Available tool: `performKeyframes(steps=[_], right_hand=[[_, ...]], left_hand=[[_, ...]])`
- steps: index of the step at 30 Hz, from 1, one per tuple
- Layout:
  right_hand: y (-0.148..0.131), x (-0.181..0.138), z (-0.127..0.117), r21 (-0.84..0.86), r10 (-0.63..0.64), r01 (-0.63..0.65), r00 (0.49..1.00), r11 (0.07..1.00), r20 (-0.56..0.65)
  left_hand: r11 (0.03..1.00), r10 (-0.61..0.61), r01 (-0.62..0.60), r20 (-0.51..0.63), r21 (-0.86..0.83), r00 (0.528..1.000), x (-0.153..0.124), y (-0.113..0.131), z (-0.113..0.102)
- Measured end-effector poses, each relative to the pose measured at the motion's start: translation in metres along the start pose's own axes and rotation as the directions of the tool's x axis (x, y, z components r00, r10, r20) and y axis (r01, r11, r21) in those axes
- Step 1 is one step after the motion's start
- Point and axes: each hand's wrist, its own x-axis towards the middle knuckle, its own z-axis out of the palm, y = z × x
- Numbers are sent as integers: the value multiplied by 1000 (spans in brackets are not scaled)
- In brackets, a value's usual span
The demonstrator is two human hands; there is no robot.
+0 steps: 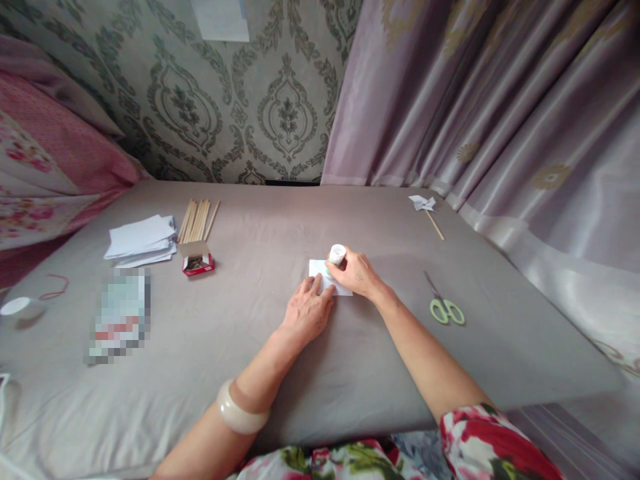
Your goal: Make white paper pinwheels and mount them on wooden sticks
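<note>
My right hand [357, 272] is wrapped round a white glue stick [337, 254] with a little green on its side. The stick stands nearly upright over a small white sheet of paper [344, 291], its lower end partly hidden by my fingers. At the paper's left and near edge lies my left hand [309, 310], fingers stretched out and pressing the sheet to the covered surface. It grips nothing. To the right of both hands are scissors [447, 311] with light green handles.
At the far right lies a paper pinwheel [423, 203] on a stick. On the left are stacked white papers [140, 239], several wooden sticks [197, 220], a small red box [198, 263], a blurred packet [120, 313], a white round object [17, 307] and red string [63, 287].
</note>
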Motion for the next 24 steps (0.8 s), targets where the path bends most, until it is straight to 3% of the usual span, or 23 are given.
performKeyframes(steps=[24], right_hand=[[0,0,-1,27,-18,17,999,999,28]], left_hand=[[999,17,-16,-12,29,1000,0,-1,1]])
